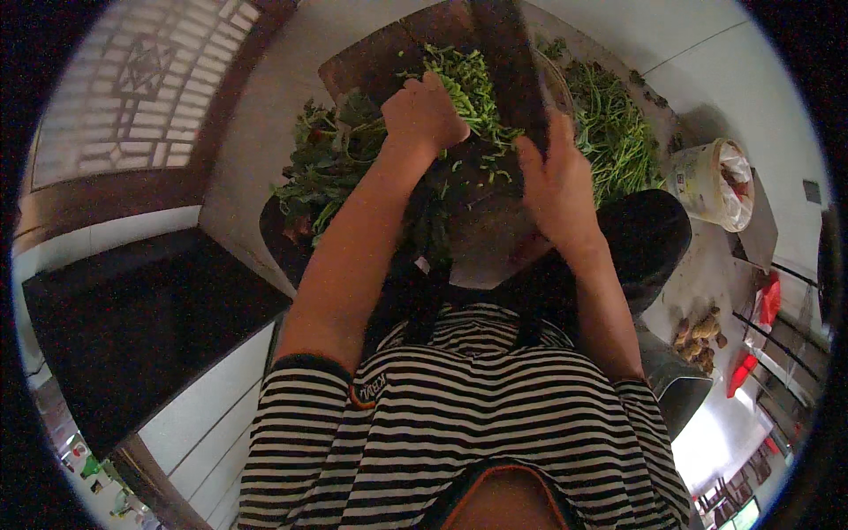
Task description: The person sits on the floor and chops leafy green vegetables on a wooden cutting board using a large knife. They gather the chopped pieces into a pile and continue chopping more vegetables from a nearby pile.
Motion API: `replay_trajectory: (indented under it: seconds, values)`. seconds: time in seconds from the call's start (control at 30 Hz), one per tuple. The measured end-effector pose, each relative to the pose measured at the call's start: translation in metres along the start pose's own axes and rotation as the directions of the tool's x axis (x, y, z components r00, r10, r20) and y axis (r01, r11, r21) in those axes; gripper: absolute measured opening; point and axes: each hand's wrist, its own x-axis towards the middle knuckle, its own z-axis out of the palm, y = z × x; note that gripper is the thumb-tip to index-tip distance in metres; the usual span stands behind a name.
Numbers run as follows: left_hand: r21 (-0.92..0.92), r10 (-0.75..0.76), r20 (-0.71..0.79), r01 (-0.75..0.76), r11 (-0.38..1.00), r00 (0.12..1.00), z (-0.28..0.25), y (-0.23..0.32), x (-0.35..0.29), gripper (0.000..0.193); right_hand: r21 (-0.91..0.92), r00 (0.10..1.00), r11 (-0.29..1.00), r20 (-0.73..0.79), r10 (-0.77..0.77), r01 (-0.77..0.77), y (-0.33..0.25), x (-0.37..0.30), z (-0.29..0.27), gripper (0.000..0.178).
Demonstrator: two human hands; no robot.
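Note:
My right hand (562, 190) is closed around the handle of a large knife (512, 75), its broad dark blade pointing away from me and smeared by motion. Just left of the blade, a heap of chopped green stems (468, 88) lies on a dark wooden cutting board (375, 57). My left hand (424, 115) is curled against the left side of this heap, knuckles up. What its fingers hold, if anything, is hidden. Small cut bits are scattered on the board between my two hands.
Leafy greens (331, 150) are piled left of the board. Long thin green stems (614, 132) lie to the right, near a white bucket (711, 181) with a bag inside. Knobbly brown roots (700, 336) rest on the floor. A black-topped cabinet (150, 318) stands at left.

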Motion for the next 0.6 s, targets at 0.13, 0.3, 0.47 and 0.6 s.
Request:
replay_trajectory:
  seconds: [0.13, 0.3, 0.47, 0.6]
  values:
    - [0.007, -0.03, -0.003, 0.03, 1.0, 1.0, 0.0, 0.007, 0.004, 0.065, -0.01, 1.0, 0.999, 0.006, 0.03, -0.03, 0.011, -0.012, 0.005, 0.036]
    - [-0.008, 0.006, -0.036, -0.007, 1.0, 0.999, 0.0, 0.001, -0.006, 0.067, -0.035, 0.995, 0.996, 0.055, 0.08, -0.078, 0.028, -0.019, 0.016, 0.034]
    - [-0.045, -0.015, -0.087, 0.011, 0.999, 0.996, -0.012, 0.002, -0.014, 0.059, -0.146, 0.989, 0.979, -0.055, 0.137, -0.144, 0.041, -0.029, -0.017, 0.04]
    - [-0.087, 0.11, -0.246, -0.135, 0.987, 0.963, -0.033, 0.007, -0.039, 0.05, -0.213, 0.99, 0.972, 0.086, 0.115, -0.095, 0.063, -0.035, -0.011, 0.04]
